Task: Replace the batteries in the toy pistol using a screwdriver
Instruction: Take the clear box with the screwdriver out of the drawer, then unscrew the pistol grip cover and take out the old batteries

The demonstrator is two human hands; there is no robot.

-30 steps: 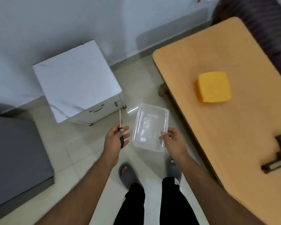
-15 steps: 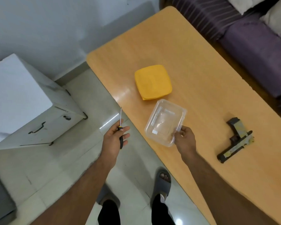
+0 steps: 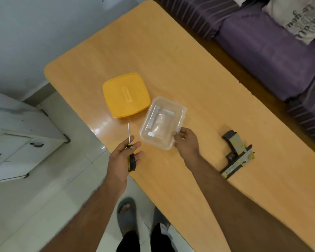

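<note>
Clear plastic tub over bench, small pale bits inside, contents unclear; yellow lid just beside at 10 o'clock. Right hand pinches tub's near corner. Left hand curled loosely round screwdriver, fingertips spread. Toy pistol lies at 3 o'clock, well apart.

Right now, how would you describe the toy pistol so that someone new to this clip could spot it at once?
Start at the long orange-brown table beside the purple sofa. The toy pistol lies flat near the table's right end, right of the right hand holding a clear container. It is the only dark, L-shaped thing there, unlike the yellow lid.
</note>
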